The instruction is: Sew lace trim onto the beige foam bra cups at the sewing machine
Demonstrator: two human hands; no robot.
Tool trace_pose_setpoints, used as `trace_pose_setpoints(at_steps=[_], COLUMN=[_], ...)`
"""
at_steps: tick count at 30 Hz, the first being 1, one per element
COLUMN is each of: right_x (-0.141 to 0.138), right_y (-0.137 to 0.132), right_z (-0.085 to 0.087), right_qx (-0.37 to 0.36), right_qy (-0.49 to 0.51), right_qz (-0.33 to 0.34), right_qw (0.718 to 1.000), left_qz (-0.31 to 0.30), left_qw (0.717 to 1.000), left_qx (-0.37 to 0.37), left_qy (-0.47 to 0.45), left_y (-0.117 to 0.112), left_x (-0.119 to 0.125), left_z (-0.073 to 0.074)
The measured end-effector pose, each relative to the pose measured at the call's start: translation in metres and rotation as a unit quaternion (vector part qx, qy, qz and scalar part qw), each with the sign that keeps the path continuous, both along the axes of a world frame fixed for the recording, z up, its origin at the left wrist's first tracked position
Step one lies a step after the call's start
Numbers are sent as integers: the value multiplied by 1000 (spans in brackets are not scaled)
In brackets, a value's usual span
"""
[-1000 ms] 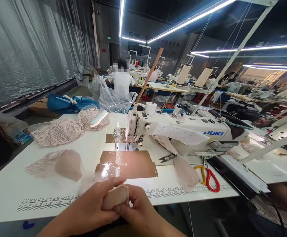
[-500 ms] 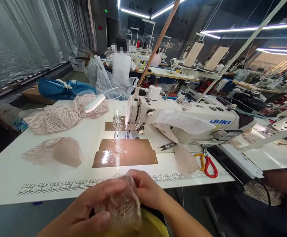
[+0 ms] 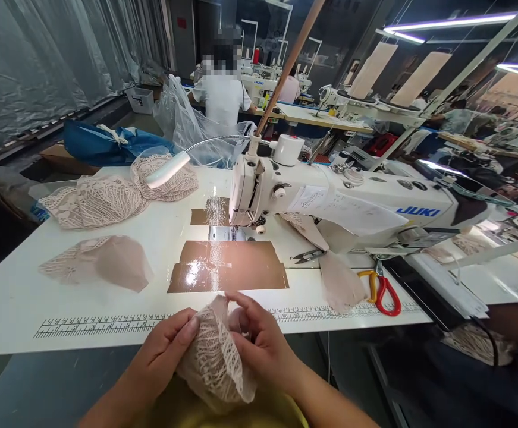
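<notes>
Both my hands hold a beige lace piece point(image 3: 216, 359) at the near edge of the white sewing table point(image 3: 13, 309), over my lap. My left hand point(image 3: 165, 351) grips its left side with fingers curled. My right hand point(image 3: 263, 342) pinches its upper right edge. Straight ahead stands a white JUKI sewing machine point(image 3: 330, 202), with brown tape patches point(image 3: 227, 273) on the table in front of its needle. Yellow cloth point(image 3: 223, 416) shows under the lace at the bottom.
Lace pieces are piled at the back left point(image 3: 107, 196), and a folded beige piece point(image 3: 102, 267) lies at the left. Red-and-yellow scissors point(image 3: 381, 288) and thread snips point(image 3: 307, 257) lie at the right. A printed ruler point(image 3: 107, 324) runs along the table's front. Another person point(image 3: 223, 89) sits at a far table.
The view has tilted down. My hands have turned the piece over, so its lace side now faces up, and have spread it wider between them.
</notes>
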State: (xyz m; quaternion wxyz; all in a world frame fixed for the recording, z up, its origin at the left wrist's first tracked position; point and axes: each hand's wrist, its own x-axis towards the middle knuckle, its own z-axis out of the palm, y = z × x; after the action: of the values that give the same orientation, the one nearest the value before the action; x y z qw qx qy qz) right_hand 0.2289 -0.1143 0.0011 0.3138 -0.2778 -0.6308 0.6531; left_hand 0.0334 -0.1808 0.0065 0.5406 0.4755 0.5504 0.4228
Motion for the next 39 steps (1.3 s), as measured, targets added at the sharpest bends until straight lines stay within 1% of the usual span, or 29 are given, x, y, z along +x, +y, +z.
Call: trace_pose_setpoints(at_steps=[2,3,5,6,7,8,9,12,14,16,17,18,20,22,24,25,27,28,30,31,32,33,36,37,39], right_x=[-2,-2,0,1,2,3,3,-1,-3,-4,-3,-2,1,3,3,1,-3,-6,-12,-14,-17,-18,-19,-19,-16], right_y=[0,1,1,1,1,1,1,1,2,2,2,2,3,3,4,5,6,7,7,6,5,5,4,6,10], right_z=[1,3,7,10,12,14,16,16,12,8,5,2,-4,-7,-7,-5,2,5,11,13,13,13,9,7,7], right_qx=[-5,-22,-58,-76,-92,-107,-123,-144,-145,-158,-169,-179,-190,-190,-179,-163,-105,-68,-16,-14,-31,-63,-170,-190,-206], right_qy=[6,11,31,43,55,63,68,72,80,86,84,80,74,90,118,126,119,110,101,103,109,119,161,177,198], right_qz=[51,93,187,218,229,222,201,121,103,105,101,88,38,-20,-56,-63,-53,-40,-18,-12,-11,-18,-76,-100,-140], right_qw=[999,995,980,972,968,967,969,980,981,978,977,977,978,978,975,977,986,991,995,995,993,991,969,961,948], left_qz=[65,102,164,179,185,183,175,132,100,77,83,102,155,187,171,158,134,128,122,122,124,127,129,120,91], left_qw=[998,994,985,982,981,980,981,987,990,991,991,992,986,963,923,899,864,857,864,872,879,887,905,915,946], left_qx=[17,24,41,50,60,70,77,87,95,99,92,76,30,-19,-75,-103,-149,-162,-178,-183,-187,-187,-159,-151,-115], left_qy=[-3,0,12,18,23,27,28,24,28,41,41,27,-56,-194,-338,-394,-462,-473,-455,-438,-420,-404,-372,-355,-289], left_y=[0,1,2,2,3,3,3,2,1,1,2,2,4,4,0,-3,-12,-15,-18,-17,-15,-12,-7,-8,-15], left_x=[7,10,12,12,11,11,11,16,19,16,12,7,-5,-12,-11,-7,5,12,24,28,31,33,33,31,22], left_z=[2,3,2,0,-1,-2,-3,-2,0,0,-1,-1,-2,-2,-1,0,-1,-2,-2,-2,-1,1,5,5,4])
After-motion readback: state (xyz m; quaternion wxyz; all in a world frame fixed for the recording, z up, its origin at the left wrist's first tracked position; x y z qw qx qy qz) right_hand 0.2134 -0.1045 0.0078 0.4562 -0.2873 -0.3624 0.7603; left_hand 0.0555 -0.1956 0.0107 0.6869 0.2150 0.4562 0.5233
